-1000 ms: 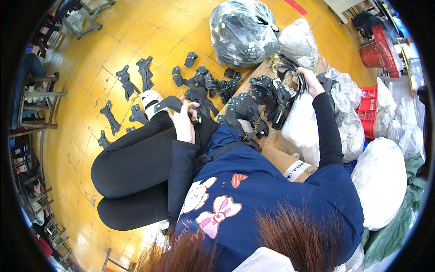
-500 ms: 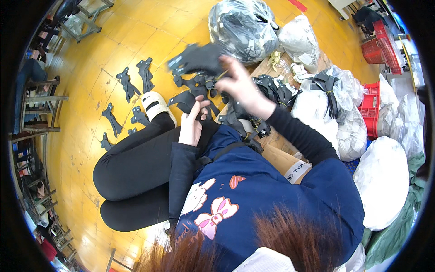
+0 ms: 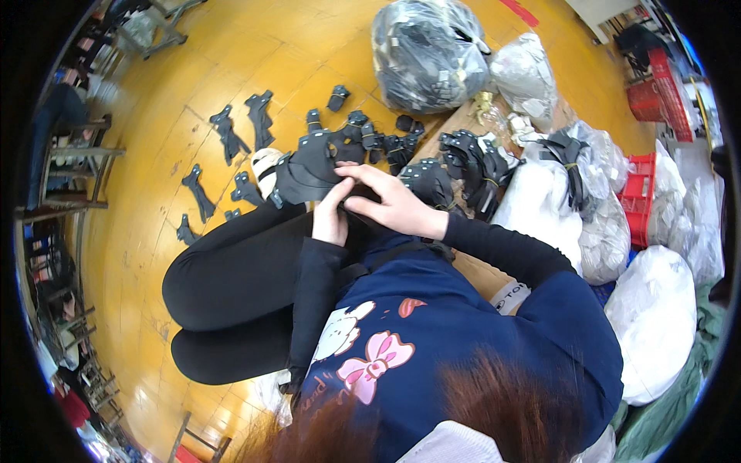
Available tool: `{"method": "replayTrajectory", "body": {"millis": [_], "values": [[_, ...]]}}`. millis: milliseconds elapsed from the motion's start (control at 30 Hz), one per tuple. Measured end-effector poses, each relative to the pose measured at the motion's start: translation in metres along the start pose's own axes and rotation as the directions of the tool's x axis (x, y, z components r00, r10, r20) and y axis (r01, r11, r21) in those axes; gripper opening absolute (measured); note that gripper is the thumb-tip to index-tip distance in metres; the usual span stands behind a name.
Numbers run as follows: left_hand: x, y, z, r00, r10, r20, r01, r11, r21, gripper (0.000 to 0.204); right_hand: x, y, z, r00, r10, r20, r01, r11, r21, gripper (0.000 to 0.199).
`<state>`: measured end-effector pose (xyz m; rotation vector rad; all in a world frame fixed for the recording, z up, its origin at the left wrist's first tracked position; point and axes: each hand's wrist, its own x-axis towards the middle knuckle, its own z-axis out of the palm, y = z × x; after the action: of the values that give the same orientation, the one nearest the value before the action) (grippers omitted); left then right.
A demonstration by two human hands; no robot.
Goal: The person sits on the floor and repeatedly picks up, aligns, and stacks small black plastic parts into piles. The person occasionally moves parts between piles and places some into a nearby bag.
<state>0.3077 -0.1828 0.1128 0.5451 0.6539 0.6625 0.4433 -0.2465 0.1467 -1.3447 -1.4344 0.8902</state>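
Above my lap, a stack of black fabric pieces [image 3: 309, 174] with small pale marks at the far end is held between both hands. My left hand [image 3: 330, 219] grips its near edge, the thumb up against the fabric. From the right, my right hand [image 3: 397, 202] closes on the same near end, its fingertips over the top and close to the left fingers. The hands hide that end of the stack. Just beyond lie several rolled black bundles [image 3: 372, 137], and more bundles [image 3: 428, 181] tied with yellow bands rest to the right.
Several flat black pieces [image 3: 229, 137] lie on the yellow floor [image 3: 185, 85] to the left. A large clear bag of black pieces [image 3: 428, 58] stands at the far side. White bags [image 3: 652, 316] and a red crate [image 3: 637, 199] crowd the right. Wooden stools [image 3: 77, 166] line the left.
My right hand has come down from beyond, bringing the blurred black pieces toward my lap. Both hands now meet at the stack, and the left has shifted slightly nearer.
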Motion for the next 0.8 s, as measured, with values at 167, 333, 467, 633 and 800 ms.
{"method": "replayTrajectory", "body": {"millis": [167, 333, 467, 633, 800], "values": [[-0.002, -0.004, 0.002, 0.996, 0.08, -0.041, -0.079, 0.996, 0.031, 0.037, -0.002, 0.002, 0.003, 0.99, 0.138, -0.011, -0.131, 0.961, 0.242, 0.029], [-0.006, -0.003, 0.004, 0.988, 0.152, -0.023, -0.147, 0.978, 0.145, 0.036, -0.001, 0.004, 0.005, 0.995, 0.085, -0.048, -0.077, 0.987, 0.14, 0.029], [-0.008, -0.003, 0.003, 0.987, 0.16, 0.001, -0.159, 0.973, 0.165, 0.037, -0.003, 0.011, 0.008, 0.993, 0.097, -0.073, -0.086, 0.986, 0.14, 0.033], [-0.009, -0.001, 0.003, 0.987, 0.159, 0.028, -0.161, 0.961, 0.225, 0.04, -0.005, 0.01, 0.006, 0.991, 0.122, -0.055, -0.114, 0.984, 0.136, 0.038], [-0.01, -0.002, 0.002, 0.996, 0.079, 0.039, -0.087, 0.959, 0.271, 0.042, 0.0, -0.003, 0.006, 0.986, 0.154, -0.061, -0.155, 0.988, -0.024, 0.056]]}}
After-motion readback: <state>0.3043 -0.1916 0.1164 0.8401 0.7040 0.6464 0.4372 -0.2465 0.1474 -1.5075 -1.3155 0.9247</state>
